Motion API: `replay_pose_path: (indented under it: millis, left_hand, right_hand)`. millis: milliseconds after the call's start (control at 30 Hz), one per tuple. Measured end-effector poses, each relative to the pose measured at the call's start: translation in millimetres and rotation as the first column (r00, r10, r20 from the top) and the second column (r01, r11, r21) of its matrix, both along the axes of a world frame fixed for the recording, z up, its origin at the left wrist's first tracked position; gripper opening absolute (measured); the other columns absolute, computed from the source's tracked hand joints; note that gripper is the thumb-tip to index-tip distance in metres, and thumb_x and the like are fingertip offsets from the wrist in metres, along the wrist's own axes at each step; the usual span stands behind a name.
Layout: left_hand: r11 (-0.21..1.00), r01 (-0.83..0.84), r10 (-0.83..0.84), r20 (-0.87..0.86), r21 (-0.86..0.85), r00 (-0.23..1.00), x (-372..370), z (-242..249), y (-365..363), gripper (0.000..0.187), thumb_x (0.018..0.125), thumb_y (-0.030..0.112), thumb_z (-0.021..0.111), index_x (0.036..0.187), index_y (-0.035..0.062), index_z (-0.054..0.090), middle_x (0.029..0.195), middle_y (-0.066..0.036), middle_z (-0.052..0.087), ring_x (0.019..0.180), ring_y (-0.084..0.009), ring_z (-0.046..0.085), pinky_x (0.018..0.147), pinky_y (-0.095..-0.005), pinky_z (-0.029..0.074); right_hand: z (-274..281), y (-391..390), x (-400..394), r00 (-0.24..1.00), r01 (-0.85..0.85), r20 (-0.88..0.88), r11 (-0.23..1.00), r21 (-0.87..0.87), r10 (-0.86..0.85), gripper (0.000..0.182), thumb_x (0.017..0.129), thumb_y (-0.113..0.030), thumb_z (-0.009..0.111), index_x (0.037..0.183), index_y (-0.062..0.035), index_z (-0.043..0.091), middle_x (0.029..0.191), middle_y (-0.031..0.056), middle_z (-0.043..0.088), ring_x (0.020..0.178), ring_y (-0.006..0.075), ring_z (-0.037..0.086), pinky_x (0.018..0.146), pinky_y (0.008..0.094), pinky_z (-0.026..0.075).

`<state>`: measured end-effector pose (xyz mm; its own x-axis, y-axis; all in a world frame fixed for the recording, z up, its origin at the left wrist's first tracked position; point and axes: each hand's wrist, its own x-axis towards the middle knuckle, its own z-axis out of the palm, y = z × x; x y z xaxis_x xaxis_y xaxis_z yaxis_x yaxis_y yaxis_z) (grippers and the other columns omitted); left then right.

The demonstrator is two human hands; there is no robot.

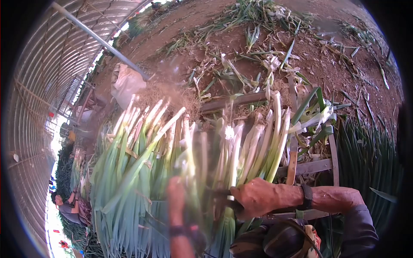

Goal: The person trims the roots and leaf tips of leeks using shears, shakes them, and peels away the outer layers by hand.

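Observation:
A thick row of long green onions [129, 189] lies in front of me, white stems and roots pointing away and green leaves toward me. Over the leaves in the middle is my left hand [175, 195], smeared by motion, so its fingers do not show clearly. It overlaps a green onion stem in this view. To its right, my right hand [258, 195] is closed around a dark-handled tool [234, 200] that points left, low over the stems. More green onions [254, 150] with pale stems lie just beyond that hand.
A metal frame [307, 167] with loose peelings stands at the right, beside dark green leaves [365, 159]. Trimmed leaves [262, 64] litter the brown soil. A pale sack [127, 84] sits at the back left. A person [73, 210] works at the far left.

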<state>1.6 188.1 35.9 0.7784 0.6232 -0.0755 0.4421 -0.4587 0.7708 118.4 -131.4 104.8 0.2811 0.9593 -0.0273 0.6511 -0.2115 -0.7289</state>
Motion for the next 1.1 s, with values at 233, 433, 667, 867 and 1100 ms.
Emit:
replay_pose_path:
  millis: [233,433,667,867,1100]
  left_hand:
    - [0.999,-0.035,0.036,0.062,-0.014,0.997,-2,-69,36,0.049,0.087,0.002,0.053,0.136,0.0033,0.057,0.097,-0.016,0.069,0.087,-0.023,0.066,0.078,-0.035,0.052]
    - [0.85,0.155,-0.145,-0.058,0.504,0.988,13,-28,-8,0.057,0.084,-0.003,0.057,0.139,0.0077,0.057,0.103,-0.021,0.068,0.098,-0.0365,0.067,0.088,-0.0451,0.052]
    - [0.306,0.232,-0.281,-0.145,0.923,0.949,17,-21,-26,0.04,0.086,0.007,0.067,0.126,0.005,0.06,0.104,-0.021,0.067,0.112,-0.0347,0.06,0.089,-0.0503,0.05]
    - [0.655,0.423,-0.003,-0.558,0.626,0.83,54,-5,-49,0.037,0.084,0.029,0.073,0.105,0.0008,0.063,0.093,-0.021,0.072,0.094,-0.0416,0.069,0.084,-0.0506,0.054]
    - [0.751,0.368,-0.12,-0.434,0.548,0.893,39,-4,-59,0.043,0.082,0.029,0.073,0.108,-0.0043,0.061,0.093,-0.029,0.071,0.088,-0.0473,0.069,0.08,-0.0536,0.055]
  right_hand:
    - [3,8,20,0.997,0.038,-0.072,0.999,0.012,-0.037,0.049,0.075,-0.034,0.077,0.101,0.0041,0.061,0.077,0.021,0.067,0.074,0.0433,0.068,0.067,0.0509,0.055]
    - [-10,25,36,0.989,0.122,-0.075,0.992,-0.026,-0.124,0.051,0.076,-0.033,0.077,0.107,0.0045,0.063,0.078,0.0212,0.068,0.075,0.0432,0.068,0.067,0.0497,0.054]
    - [-27,31,44,0.981,0.168,-0.089,0.985,-0.042,-0.171,0.054,0.078,-0.034,0.078,0.113,0.0048,0.063,0.08,0.0221,0.069,0.076,0.0434,0.068,0.068,0.0495,0.054]
    - [-45,36,44,0.981,0.19,-0.038,0.981,0.048,-0.188,0.039,0.086,-0.027,0.069,0.111,0.0021,0.064,0.075,0.0164,0.067,0.063,0.0302,0.067,0.059,0.0435,0.055]
    - [-46,27,49,0.967,0.241,-0.09,0.97,0.02,-0.238,0.064,0.085,-0.03,0.071,0.139,-0.0051,0.05,0.086,0.0177,0.069,0.076,0.0373,0.068,0.068,0.0475,0.054]
